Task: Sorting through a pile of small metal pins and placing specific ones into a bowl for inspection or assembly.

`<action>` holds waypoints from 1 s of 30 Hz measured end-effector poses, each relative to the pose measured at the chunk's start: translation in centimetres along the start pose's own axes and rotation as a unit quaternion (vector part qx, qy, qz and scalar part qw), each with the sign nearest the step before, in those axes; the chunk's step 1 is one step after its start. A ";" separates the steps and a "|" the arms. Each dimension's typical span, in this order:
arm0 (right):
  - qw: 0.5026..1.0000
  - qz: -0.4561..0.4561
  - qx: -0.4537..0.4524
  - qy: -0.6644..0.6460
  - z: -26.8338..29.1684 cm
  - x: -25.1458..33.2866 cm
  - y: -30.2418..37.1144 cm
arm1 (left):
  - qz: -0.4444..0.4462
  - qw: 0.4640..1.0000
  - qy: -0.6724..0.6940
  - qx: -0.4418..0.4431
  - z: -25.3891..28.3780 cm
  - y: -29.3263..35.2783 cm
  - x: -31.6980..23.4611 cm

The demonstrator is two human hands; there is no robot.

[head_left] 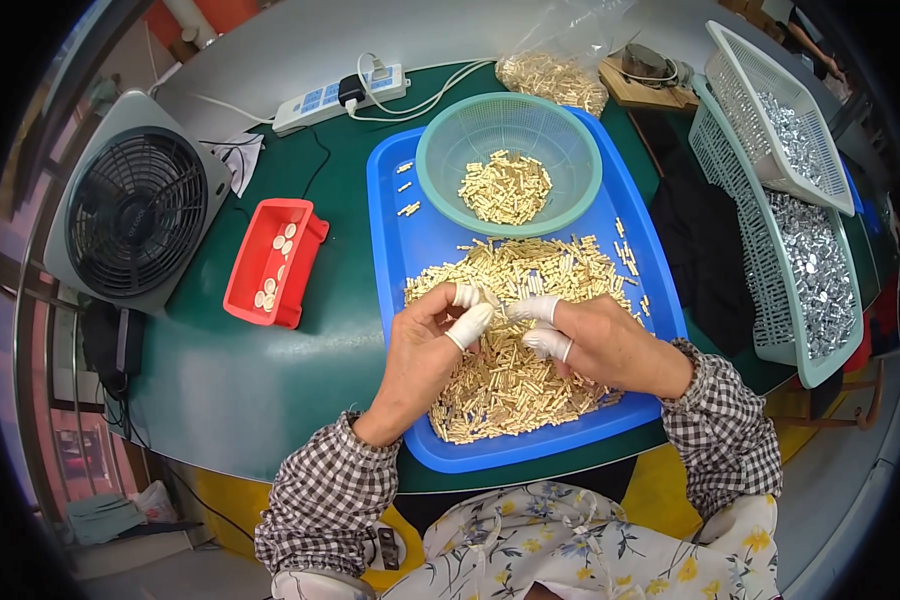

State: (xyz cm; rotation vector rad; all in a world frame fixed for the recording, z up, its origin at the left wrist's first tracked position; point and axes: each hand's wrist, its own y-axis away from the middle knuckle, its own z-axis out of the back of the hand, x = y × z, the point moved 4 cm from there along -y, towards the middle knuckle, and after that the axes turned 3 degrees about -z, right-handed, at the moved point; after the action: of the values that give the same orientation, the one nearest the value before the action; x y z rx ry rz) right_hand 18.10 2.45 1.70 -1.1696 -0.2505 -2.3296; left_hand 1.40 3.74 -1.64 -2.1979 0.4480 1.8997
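Observation:
White finger cots cover the thumb and fingertips of both my hands. My left hand [432, 338] is closed in a pinch above a heap of small gold-coloured metal pins [510, 385]. Close to its fingertips, my right hand [602, 342] also pinches, its thumb and forefinger nearly together. Whatever lies between the fingertips is too small to make out. The heap spreads over a blue tray [460, 458]. At the tray's far end sits a green plastic colander [440, 190] with more gold pins [505, 187] in it.
Left of the tray, a red bin [247, 268] holds several pale round discs [270, 286]. A fan [135, 215] and a power strip [320, 105] stand beyond. At right, a green basket [775, 300] and white basket [740, 80] hold silvery parts. A clear bag of pins [552, 80] lies behind.

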 end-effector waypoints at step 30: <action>0.950 -0.049 -0.018 -0.308 2.3 -1.4 0.1 | -0.217 0.919 -0.324 -0.052 -0.2 0.5 -2.2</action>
State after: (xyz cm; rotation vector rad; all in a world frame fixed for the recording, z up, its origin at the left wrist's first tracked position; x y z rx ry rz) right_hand 20.46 3.74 2.02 -1.9203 -0.4932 -1.9848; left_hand 1.09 3.44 0.59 -1.4043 -0.2412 2.2365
